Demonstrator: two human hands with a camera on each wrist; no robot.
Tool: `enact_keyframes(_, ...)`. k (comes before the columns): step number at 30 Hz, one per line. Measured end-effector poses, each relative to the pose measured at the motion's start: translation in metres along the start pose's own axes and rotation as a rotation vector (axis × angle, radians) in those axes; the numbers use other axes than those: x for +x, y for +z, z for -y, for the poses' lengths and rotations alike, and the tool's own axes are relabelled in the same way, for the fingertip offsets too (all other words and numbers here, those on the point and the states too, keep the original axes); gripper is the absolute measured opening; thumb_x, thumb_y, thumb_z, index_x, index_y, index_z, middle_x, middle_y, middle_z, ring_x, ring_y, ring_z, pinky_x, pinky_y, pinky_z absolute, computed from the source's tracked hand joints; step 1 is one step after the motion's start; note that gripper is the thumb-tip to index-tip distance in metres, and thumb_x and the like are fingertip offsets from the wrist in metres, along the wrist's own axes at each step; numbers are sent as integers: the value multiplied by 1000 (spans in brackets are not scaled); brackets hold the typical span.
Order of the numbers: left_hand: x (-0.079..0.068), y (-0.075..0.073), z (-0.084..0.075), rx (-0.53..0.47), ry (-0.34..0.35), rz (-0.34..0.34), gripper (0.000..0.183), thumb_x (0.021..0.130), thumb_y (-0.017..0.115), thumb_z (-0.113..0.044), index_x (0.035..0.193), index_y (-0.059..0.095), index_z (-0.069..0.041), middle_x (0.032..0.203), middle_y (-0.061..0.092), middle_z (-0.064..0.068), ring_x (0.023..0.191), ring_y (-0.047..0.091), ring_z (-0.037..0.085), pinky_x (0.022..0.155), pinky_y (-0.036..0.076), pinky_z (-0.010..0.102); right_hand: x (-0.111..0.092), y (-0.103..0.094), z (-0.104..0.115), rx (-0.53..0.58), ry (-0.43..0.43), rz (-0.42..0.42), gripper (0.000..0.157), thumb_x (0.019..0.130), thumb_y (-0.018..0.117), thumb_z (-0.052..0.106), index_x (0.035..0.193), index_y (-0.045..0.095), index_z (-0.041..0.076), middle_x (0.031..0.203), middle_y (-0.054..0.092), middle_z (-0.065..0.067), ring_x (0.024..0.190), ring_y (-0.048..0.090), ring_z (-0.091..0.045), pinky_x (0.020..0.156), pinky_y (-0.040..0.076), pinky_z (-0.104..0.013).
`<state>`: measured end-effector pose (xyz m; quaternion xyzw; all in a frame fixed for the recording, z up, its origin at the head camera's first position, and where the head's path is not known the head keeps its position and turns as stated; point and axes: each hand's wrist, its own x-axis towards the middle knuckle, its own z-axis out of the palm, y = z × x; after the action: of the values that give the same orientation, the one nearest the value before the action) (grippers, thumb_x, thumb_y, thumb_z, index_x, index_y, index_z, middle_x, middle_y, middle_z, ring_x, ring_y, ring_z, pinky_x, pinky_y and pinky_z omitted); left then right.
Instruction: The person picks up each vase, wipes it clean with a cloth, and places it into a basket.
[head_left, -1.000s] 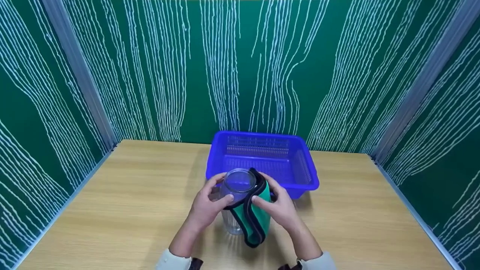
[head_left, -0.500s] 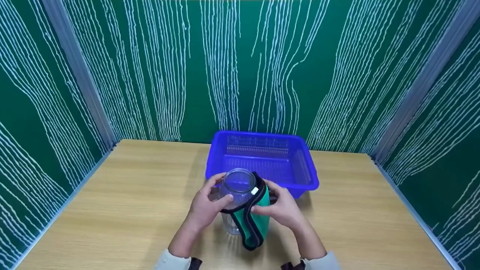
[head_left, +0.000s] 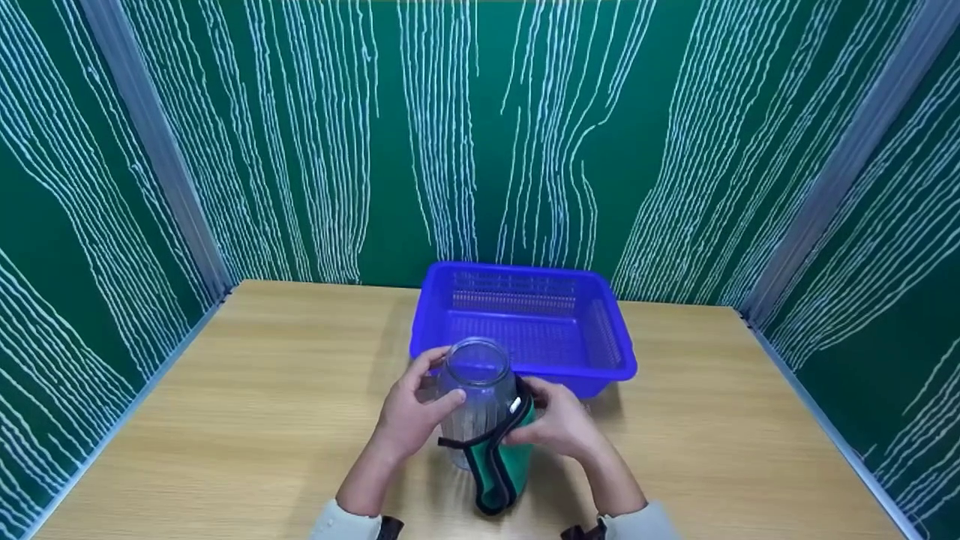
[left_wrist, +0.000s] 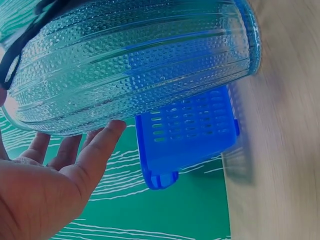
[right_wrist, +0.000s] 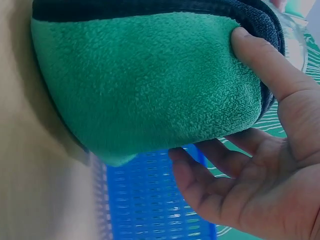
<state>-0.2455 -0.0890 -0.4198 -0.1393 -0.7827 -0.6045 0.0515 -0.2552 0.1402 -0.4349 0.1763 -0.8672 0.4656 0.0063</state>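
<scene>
A clear jar (head_left: 474,416) with ribbed, dimpled sides stands upright on the table in the head view, its round mouth uncovered. My left hand (head_left: 411,409) grips it from the left, thumb in front and fingers round the back. In the left wrist view those fingers (left_wrist: 102,145) touch the textured jar wall (left_wrist: 135,75). A green, fluffy cleaning cloth (head_left: 519,461) with black edging wraps the jar's right and lower front. My right hand (head_left: 562,426) pinches the cloth against the jar. The right wrist view shows the thumb (right_wrist: 265,55) on the cloth's face, fingers behind.
Directly behind the jar sits a blue plastic basket (head_left: 626,352) with slotted sides. The light wooden table (head_left: 300,390) extends to both sides. Green panels (head_left: 390,195) with white wavy lines enclose the back and sides.
The right hand and the cloth have slid down the jar, baring more of its upper wall. A white tag on the black edging has come into view. The left hand stays put.
</scene>
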Motion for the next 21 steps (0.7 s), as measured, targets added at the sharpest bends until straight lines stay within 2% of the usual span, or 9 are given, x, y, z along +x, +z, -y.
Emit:
enact_keyframes(3,0,0,1,1,-14,-2,49,74,65,-40,118,43,-41,125,48,-5,110,44,18,92,36,47,1,4,-5,-13,-1,14,75,47,83,31,114,55,12,108,61,-3,96,56,-18,84,45,-36)
enact_keyframes(8,-1,-2,1,8,-37,-17,51,72,65,-45,117,43,-42,124,48,-8,109,44,17,92,37,46,3,10,-10,-35,48,38,75,46,83,29,114,55,12,104,61,-2,92,55,-18,84,44,-38)
enact_keyframes(11,-1,-4,1,6,-29,-26,52,72,65,-45,119,43,-40,122,48,-10,109,44,17,92,38,46,5,16,-13,-40,89,47,77,45,83,27,116,55,13,108,61,-2,98,54,-20,88,42,-40)
enact_keyframes(16,-1,-5,1,1,-27,-27,52,72,65,-45,119,43,-39,123,48,-9,110,44,16,93,36,46,8,26,-17,-63,153,51,85,43,85,23,119,52,5,115,57,-9,111,47,-26,95,35,-45)
enact_keyframes(21,0,-5,2,25,-8,-38,52,72,66,-43,118,44,-38,122,49,-7,109,44,15,93,37,43,13,28,-17,-124,152,90,74,40,85,21,109,60,12,102,62,-4,98,53,-21,89,41,-40)
